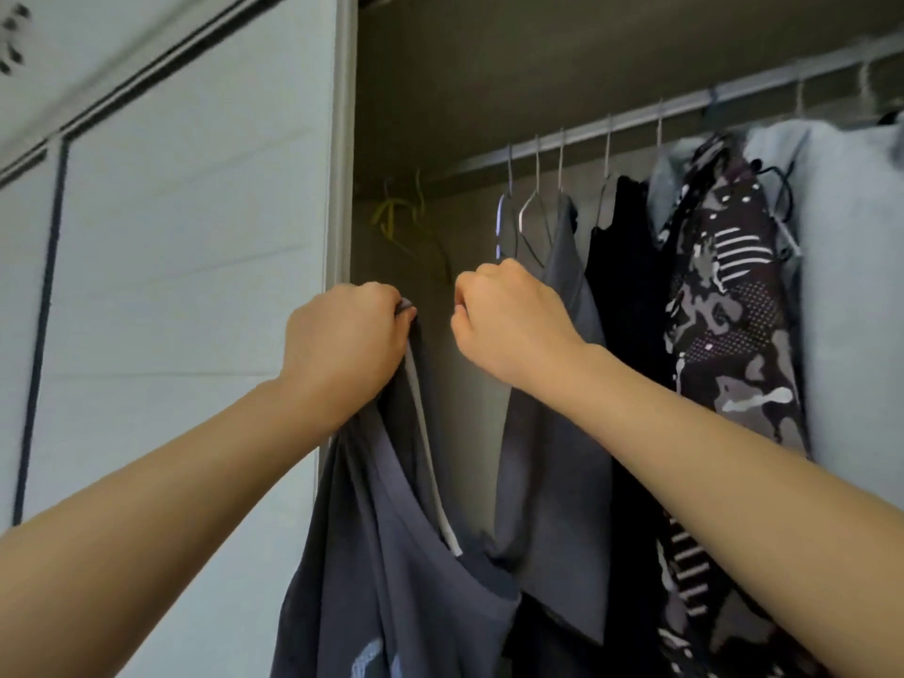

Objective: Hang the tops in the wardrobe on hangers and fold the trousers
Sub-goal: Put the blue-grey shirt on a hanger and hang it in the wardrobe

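Grey top (391,555) dangles at centre, before the open wardrobe, its upper edge bunched in the left hand's (342,340) curled fingers. Right hand (508,325), just to its right, is balled tight; whether it holds anything, can't tell. Hung clothes (724,296) crowd the rail (685,102) far right; yellow hangers (396,212) far left.

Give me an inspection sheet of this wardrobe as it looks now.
Surface: nothing seen.
Job's things: dark grey top hangs from the left hand; grey hung top, black garment, patterned garment and pale blue garment hang on the rail.
Clutter: yellow-green hangers in the dark left corner.
Hands: left hand grips the dark grey top; right hand curled, contents hidden.
Cables: thin black loop by the patterned garment, cord or hanger unclear.
Surroundings: white wardrobe door at left.
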### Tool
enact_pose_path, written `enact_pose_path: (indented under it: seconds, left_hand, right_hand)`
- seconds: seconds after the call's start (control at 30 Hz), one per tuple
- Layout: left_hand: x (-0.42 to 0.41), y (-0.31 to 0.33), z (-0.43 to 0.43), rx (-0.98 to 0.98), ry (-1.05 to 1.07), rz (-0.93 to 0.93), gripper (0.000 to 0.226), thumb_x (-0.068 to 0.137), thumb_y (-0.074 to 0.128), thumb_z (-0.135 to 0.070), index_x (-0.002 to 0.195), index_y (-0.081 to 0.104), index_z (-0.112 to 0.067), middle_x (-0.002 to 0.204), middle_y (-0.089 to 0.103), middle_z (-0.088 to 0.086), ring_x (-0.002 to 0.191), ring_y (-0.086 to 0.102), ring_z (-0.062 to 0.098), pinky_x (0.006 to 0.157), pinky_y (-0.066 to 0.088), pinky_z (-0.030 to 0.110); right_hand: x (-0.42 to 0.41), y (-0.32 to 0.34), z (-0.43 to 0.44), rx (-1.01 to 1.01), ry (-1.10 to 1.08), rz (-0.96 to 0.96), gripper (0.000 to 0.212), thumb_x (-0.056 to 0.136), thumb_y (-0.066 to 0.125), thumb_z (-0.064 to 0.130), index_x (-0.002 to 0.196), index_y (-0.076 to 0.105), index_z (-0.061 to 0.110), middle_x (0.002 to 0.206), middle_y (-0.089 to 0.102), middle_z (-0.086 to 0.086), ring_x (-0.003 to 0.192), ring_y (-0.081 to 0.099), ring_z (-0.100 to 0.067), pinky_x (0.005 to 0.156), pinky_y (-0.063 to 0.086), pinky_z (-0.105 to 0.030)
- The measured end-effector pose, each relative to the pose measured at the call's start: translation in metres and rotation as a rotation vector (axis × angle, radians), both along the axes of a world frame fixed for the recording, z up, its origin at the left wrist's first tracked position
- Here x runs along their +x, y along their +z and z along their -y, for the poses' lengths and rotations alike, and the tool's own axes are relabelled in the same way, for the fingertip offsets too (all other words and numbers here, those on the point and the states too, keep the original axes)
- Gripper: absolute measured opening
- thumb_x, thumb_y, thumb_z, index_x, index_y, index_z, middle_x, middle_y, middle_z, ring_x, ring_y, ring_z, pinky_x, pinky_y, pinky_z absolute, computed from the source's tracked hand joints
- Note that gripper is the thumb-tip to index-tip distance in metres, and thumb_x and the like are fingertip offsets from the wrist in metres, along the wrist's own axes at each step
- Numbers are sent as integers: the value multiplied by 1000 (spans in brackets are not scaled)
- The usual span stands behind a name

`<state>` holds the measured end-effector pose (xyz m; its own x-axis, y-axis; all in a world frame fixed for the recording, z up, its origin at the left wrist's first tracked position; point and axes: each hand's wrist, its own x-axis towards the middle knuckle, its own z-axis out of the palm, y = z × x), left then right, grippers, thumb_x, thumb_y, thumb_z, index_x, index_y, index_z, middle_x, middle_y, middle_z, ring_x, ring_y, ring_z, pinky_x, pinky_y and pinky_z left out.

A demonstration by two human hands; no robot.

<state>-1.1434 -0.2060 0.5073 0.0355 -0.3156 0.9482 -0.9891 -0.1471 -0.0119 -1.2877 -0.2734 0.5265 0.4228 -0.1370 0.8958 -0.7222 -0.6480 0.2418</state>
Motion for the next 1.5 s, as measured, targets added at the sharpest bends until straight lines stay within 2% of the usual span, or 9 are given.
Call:
enact_pose_path:
  seconds: [0.3,0.5,0.7,0.8,0.9,1.0,1.23,1.37,1.5]
  left_hand:
    - [21,65,26,-2,341,552,23,105,34,-28,109,54,-17,87,62,-1,77,65,23,59,39,31]
    - [41,69,44,-227,211,625,22,97,56,-26,81,63,-13,60,59,1,48,58,27,47,44,29]
    - [48,73,52,-279,211,660,24,79,80,-24,66,62,-12,48,52,1,34,49,23,46,26,22]
    - [48,73,53,-291,235,657,27,75,83,-24,62,62,-14,45,49,-1,32,47,22,46,21,20]
    - [48,73,53,-317,224,654,27,75,82,-24,60,61,-14,44,49,-1,32,46,22,47,21,20]
    - [50,73,56,-324,199,660,28,76,81,-26,61,61,-15,45,49,-1,32,47,21,45,25,20]
    - [49,76,55,-315,202,650,30,70,86,-23,58,59,-15,42,39,-2,31,45,21,46,22,20]
    - [47,76,53,-280,223,658,33,66,88,-23,55,58,-15,40,35,-3,28,42,20,49,7,15]
    - [46,78,52,-243,194,638,33,65,89,-22,55,58,-15,40,35,-3,28,41,19,46,17,18]
  right_hand:
    - [3,101,38,-28,-68,145,29,95,45,17,119,52,2,124,52,-18,116,46,-34,92,41,-38]
    - [3,152,81,234,-152,295,23,96,47,16,110,53,-1,122,57,-26,103,55,-35,72,39,-32]
    - [14,175,107,415,-277,288,43,101,46,24,133,49,-4,140,48,-21,127,48,-37,97,43,-35]
    - [18,175,109,519,-322,274,42,103,41,19,137,45,-5,138,51,-19,119,54,-33,84,49,-37]
    - [21,172,119,713,-167,371,19,102,42,18,102,55,4,99,61,-17,79,57,-28,54,46,-33]
    - [22,170,138,1075,-3,470,33,100,35,24,72,46,11,57,40,-5,45,35,-19,44,46,-26]
    - [24,169,138,1014,415,712,32,103,25,18,113,52,4,82,59,-8,72,53,-22,90,44,-64]
    - [23,175,134,936,473,798,34,98,28,12,126,49,9,86,60,-5,68,54,-19,76,49,-52]
    - [19,174,124,866,460,770,30,96,32,11,120,50,11,87,55,-4,63,46,-13,71,49,-31]
